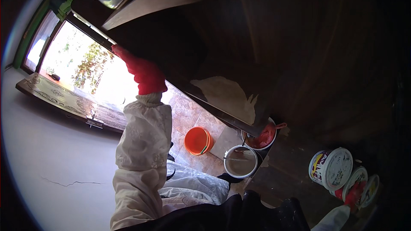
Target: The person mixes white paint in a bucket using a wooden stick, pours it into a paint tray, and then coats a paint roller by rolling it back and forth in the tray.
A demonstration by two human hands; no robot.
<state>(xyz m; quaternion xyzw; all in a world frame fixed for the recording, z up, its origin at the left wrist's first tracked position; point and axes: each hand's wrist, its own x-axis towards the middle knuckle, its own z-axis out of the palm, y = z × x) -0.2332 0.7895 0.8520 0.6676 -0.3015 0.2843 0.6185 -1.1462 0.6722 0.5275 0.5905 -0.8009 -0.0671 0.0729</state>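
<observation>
I see the dark panel (pixel 180 55) slant along ten-to-four o'clock, left hand (pixel 143 70) at its edge, right hand (pixel 354 195) at a white tub (pixel 358 174); neither grip can I tell. Four o'clock's bucket (pixel 257 149) holds something red.

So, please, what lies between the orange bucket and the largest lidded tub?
In the head view: an open white bucket, partly also the bucket holding something red, then dark brown surface up to the tub.

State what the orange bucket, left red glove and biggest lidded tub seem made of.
Orange bucket: likely plastic, smooth, with a thin rim. Left red glove: fabric or rubber, unclear; matte, softly wrinkled surface. Biggest lidded tub: apparently plastic, satin, its smudged lid smoothly rimmed.
</observation>
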